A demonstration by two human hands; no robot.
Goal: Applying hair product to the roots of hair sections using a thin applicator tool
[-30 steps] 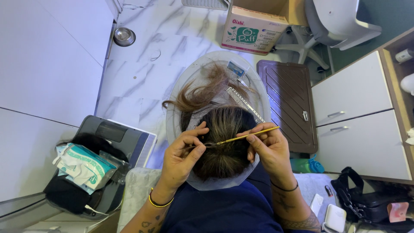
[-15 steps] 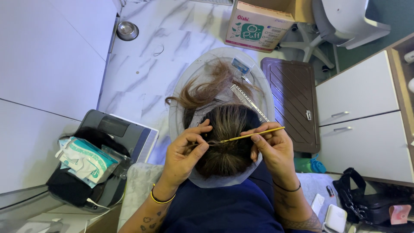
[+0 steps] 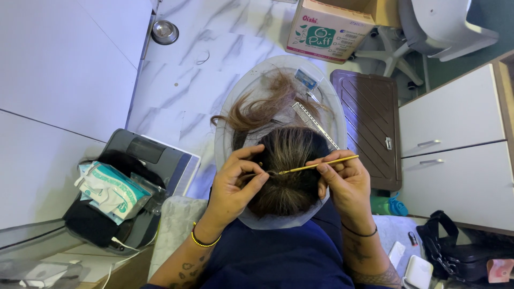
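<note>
1. Basically, a wig (image 3: 286, 171) sits on a pale form in the person's lap, dark at the crown, with lighter brown lengths thrown forward over a clear round basin (image 3: 230, 115).
2. Left hand (image 3: 233, 184): fingers curled in, thumb and forefinger pinching a small section of hair at the crown. Closed on hair, nothing else held.
3. Right hand (image 3: 345, 182): closed round a thin yellow needle tool (image 3: 316, 166), tip touching the hair right beside the left fingertips, handle end pointing out to the right.
4. To do it well, I'd judge: keep the pinched section taut and small, work the tip shallow and close to the pinch, and keep the loose front hair clear of the tool.
5. A metal comb (image 3: 313, 124) lies in the basin just beyond the wig, untouched.
6. Floor is white marble-look tile (image 3: 176, 91); a small steel bowl (image 3: 164, 31) sits by the white wall, a cardboard box (image 3: 326, 32) at the top, and a brown ridged lid (image 3: 369, 128) on the right.
7. Left: dark bag with a packet of wipes (image 3: 110, 190) on it. Right: white drawers (image 3: 460, 144) and a black handbag (image 3: 466, 251) low down.
</note>
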